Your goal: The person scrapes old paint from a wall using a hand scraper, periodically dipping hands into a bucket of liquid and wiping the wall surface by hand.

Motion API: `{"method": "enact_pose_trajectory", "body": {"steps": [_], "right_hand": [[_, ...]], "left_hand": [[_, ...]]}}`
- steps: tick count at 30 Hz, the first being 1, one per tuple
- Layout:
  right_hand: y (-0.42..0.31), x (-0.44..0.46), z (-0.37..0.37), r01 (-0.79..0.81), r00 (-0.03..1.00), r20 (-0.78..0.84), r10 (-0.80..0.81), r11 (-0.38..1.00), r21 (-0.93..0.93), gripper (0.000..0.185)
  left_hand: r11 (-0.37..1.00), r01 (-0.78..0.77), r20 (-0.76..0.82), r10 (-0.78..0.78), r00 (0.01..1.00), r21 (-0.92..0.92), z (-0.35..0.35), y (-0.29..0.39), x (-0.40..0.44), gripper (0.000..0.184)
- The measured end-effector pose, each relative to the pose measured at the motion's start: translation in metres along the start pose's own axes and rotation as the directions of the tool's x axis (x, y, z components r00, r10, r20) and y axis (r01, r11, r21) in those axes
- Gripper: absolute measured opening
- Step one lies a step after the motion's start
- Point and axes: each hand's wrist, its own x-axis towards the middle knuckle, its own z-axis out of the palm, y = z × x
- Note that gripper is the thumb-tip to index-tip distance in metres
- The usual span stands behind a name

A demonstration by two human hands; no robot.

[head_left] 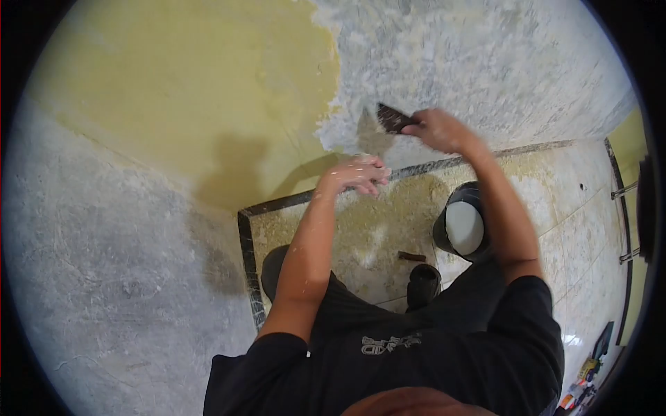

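My right hand (441, 132) is wrapped round the handle of a dark, wide-bladed scraper (393, 118). Its blade points left, close to the bare grey part of the wall (444, 62); whether it touches the wall I cannot tell. To the left of that patch, yellow paint (201, 90) still covers the wall, with a ragged edge between the two. Lower down, my left hand (358, 174) hangs in front of the wall base with loosely bent fingers and nothing visible in them. White specks dot this hand and forearm.
A black bucket (441, 234) of whitish liquid (464, 228) stands below my right forearm. Near my foot (423, 286), a small dark brown piece (412, 256) lies on the debris-strewn tiled floor (548, 201). Assorted items (581, 388) sit at the lower right. A grey wall (118, 277) rises on the left.
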Motion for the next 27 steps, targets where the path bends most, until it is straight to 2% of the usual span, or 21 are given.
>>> {"method": "enact_pose_trajectory", "body": {"steps": [1,2,3,4,5,6,7,8,9,10,11,12,16,17,19,20,21,23,24,26,27], "right_hand": [[-0.007,-0.016,-0.026,-0.171,0.980,0.121,0.159,0.980,0.099,0.036],[0.011,-0.024,-0.036,-0.163,0.975,0.151,0.162,0.987,-0.004,0.041],[0.032,-0.035,-0.046,-0.162,0.976,0.144,0.162,0.987,-0.014,0.041],[0.056,-0.050,-0.053,-0.145,0.967,0.189,0.171,0.979,-0.145,0.039],[0.079,-0.067,-0.058,-0.116,0.953,0.241,0.184,0.956,-0.271,0.037],[0.099,-0.082,-0.059,-0.287,0.882,0.305,0.359,0.923,-0.256,0.031],[0.115,-0.097,-0.055,-0.383,0.830,0.338,0.444,0.894,-0.234,0.027],[0.141,-0.111,-0.040,-0.476,0.752,0.406,0.520,0.854,-0.212,0.025],[0.178,-0.126,-0.016,-0.491,0.704,0.517,0.487,0.860,-0.141,0.023],[0.194,-0.139,0.006,-0.555,0.657,0.582,0.479,0.830,-0.057,0.024],[0.219,-0.147,0.044,-0.578,0.602,0.594,0.534,0.804,-0.137,0.024],[0.241,-0.149,0.080,-0.518,0.551,0.638,0.539,0.820,-0.245,0.022],[0.253,-0.140,0.170,-0.362,0.510,0.677,0.531,0.846,-0.391,0.029],[0.324,-0.167,0.217,-0.355,0.506,0.689,0.519,0.853,-0.382,0.029],[0.384,-0.145,0.312,0.000,0.813,0.561,0.155,0.964,-0.266,0.038],[0.399,-0.146,0.343,-0.130,0.764,0.546,0.343,0.911,-0.391,0.041],[0.408,-0.149,0.351,-0.126,0.762,0.553,0.336,0.915,-0.383,0.041],[0.417,-0.152,0.359,0.068,0.824,0.552,0.126,0.946,-0.317,0.035],[0.394,-0.155,0.339,0.078,0.821,0.558,0.120,0.945,-0.318,0.035],[0.288,-0.134,0.228,-0.012,0.686,0.634,0.358,0.876,-0.482,0.031],[0.268,-0.139,0.196,-0.007,0.684,0.632,0.364,0.870,-0.493,0.031]], "left_hand": [[1.000,-0.001,0.001,0.001,1.000,-0.008,0.019,-0.014,0.017,0.052],[0.872,0.073,-0.163,0.007,0.987,0.484,0.039,-0.025,0.034,0.049],[0.519,0.212,-0.302,0.095,0.949,0.828,0.051,-0.026,0.046,0.046],[0.525,0.209,-0.303,0.099,0.948,0.825,0.059,-0.022,0.050,0.046],[0.717,0.079,-0.120,0.007,0.993,0.693,0.068,-0.021,0.052,0.041],[0.870,-0.007,0.082,-0.038,0.996,0.493,0.075,-0.022,0.053,0.036],[0.870,0.002,0.073,-0.044,0.996,0.493,0.075,-0.049,0.068,0.036],[0.999,-0.025,0.036,0.026,0.999,-0.022,0.075,-0.103,0.093,0.035],[0.843,-0.073,-0.039,0.062,0.997,-0.533,0.080,-0.136,0.103,0.036],[0.843,-0.058,-0.041,0.043,0.998,-0.534,0.083,-0.133,0.093,0.036],[0.922,-0.271,-0.340,0.357,0.870,0.275,0.086,-0.119,0.074,0.043],[0.395,-0.085,-0.255,0.727,0.637,0.915,0.085,-0.106,0.057,0.052],[0.167,0.056,-0.170,0.816,0.552,0.984,0.051,-0.088,0.026,0.072],[0.119,0.057,-0.131,0.832,0.538,0.991,0.036,-0.084,0.024,0.074],[0.198,0.214,-0.278,0.841,0.464,0.957,0.011,-0.070,0.030,0.072],[0.290,0.354,-0.414,0.839,0.354,0.889,0.001,-0.065,0.036,0.070],[0.286,0.358,-0.414,0.835,0.362,0.889,-0.007,-0.069,0.043,0.070],[0.192,0.314,-0.353,0.706,0.614,0.930,-0.020,-0.109,0.062,0.062],[-0.066,0.340,-0.175,0.757,0.630,0.938,-0.021,-0.158,0.077,0.061],[-0.243,0.088,-0.007,0.316,0.949,0.966,0.001,-0.194,0.066,0.066],[-0.148,0.155,-0.134,0.144,0.981,0.977,0.024,-0.188,0.060,0.070]]}}
